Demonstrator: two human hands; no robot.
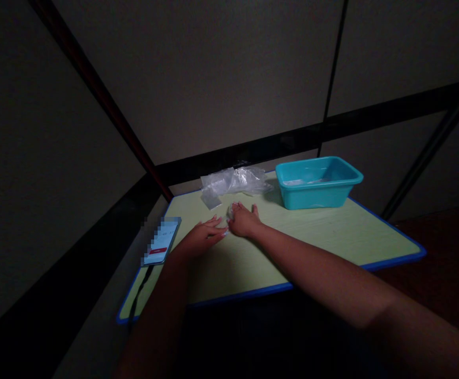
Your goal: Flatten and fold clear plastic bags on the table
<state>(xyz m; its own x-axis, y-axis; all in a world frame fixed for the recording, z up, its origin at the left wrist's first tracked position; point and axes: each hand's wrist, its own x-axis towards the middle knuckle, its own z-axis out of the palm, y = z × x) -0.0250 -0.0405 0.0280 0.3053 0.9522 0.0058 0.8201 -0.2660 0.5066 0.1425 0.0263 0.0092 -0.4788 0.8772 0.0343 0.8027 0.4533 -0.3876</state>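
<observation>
A small piece of clear plastic (230, 211), seemingly a little bag, lies on the light green table under the fingers of my right hand (246, 221). The right thumb and fingers close around its near side, while the little finger sticks out apart. Just left of it, my left hand (205, 238) rests low over the tabletop, fingers stretched and slightly spread, tips near the plastic. Nothing shows in the left hand. Behind both hands is a loose pile of clear plastic bags (235, 181). Part of the plastic under my right hand is hidden.
A turquoise plastic basin (317, 196) with some pale items inside stands at the back right. A phone (162, 242) with a lit screen lies at the left edge, a dark strap (140, 289) below it. The table (316, 239) has a blue rim; panelled walls rise behind.
</observation>
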